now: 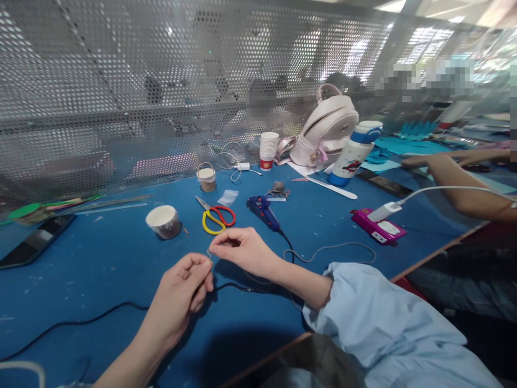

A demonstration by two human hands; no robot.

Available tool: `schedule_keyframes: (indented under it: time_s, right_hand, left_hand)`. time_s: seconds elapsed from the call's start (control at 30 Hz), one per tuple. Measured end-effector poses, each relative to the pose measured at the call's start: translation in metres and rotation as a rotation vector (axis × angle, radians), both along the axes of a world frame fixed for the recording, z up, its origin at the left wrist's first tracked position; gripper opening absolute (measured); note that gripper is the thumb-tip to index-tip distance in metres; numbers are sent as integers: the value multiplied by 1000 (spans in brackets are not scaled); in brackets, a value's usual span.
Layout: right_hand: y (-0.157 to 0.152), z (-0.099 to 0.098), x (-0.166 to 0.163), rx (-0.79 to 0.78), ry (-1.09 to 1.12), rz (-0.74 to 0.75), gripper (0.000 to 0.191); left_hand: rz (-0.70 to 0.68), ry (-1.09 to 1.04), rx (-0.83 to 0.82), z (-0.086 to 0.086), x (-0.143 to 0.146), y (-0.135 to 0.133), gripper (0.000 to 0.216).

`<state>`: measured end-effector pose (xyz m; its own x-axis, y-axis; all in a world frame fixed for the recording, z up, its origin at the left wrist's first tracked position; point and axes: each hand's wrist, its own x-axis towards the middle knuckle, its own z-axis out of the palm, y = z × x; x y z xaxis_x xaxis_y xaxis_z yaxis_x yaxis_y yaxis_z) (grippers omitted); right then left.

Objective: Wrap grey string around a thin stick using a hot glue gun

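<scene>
My left hand [183, 285] and my right hand [244, 250] meet over the blue table, fingertips almost touching. Each pinches a thin grey strand [209, 253], which looks like string; most of it is hidden by the fingers. Just beyond them lie scissors [210, 209] with one yellow and one red handle. A blue glue gun [264, 213] rests past my right hand, its black cable running beneath my hands. Farther left stands a white paper cup with a grey wrapping [168, 226]. A small pail-like cup with a looped handle [207, 180] is behind the scissors.
Toward the back are a ball of grey string [278, 186], stacked paper cups [269, 151], a backpack [329, 129] and a bottle [353, 156]. A purple power strip [377, 227] sits right, near another person's arm [456, 186]. A phone [36, 240] lies left.
</scene>
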<state>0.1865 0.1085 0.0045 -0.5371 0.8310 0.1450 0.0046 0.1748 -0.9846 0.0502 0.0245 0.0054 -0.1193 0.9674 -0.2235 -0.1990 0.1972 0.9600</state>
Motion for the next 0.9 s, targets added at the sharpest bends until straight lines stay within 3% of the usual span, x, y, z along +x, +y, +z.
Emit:
schedule_keyframes:
  time_s: [0.33, 0.9]
  right_hand:
    - [-1, 0, 1, 7, 19, 13, 16]
    - [-3, 4, 4, 52, -11, -26, 19]
  left_hand:
    - [39, 1, 4, 3, 1, 2, 36]
    - [166, 19, 41, 0, 0, 2, 30]
